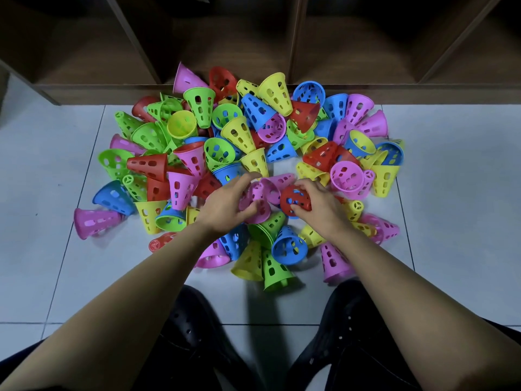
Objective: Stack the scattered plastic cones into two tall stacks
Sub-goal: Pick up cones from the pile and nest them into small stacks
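Head view, left to right: barely begun, by the look of it. On the far left, loose cones on the tiled floor (pixel 451 165), among them a pink cone (pixel 95 221) on its side and a blue cone (pixel 114 197) just above it, none nested. Further in, a dense heap of scattered cones (pixel 225 131) in green, red, yellow, pink and blue, tipped every way in front of a wooden shelf unit (pixel 253 38). No tall stack standing anywhere. At centre, left hand (pixel 225 206) curled around a pink cone cluster (pixel 259 198), fingers closed on it; possibly two or three pink ones nested, count unclear. Beside it, right hand (pixel 315 201) closed over a red cone (pixel 294 200), wide mouth facing the camera, close to the pink ones. To the right, more loose cones down to a pink one (pixel 334 263) near the dark shoes (pixel 349 334). Nearly everything left to gather; both stacks yet to be built.
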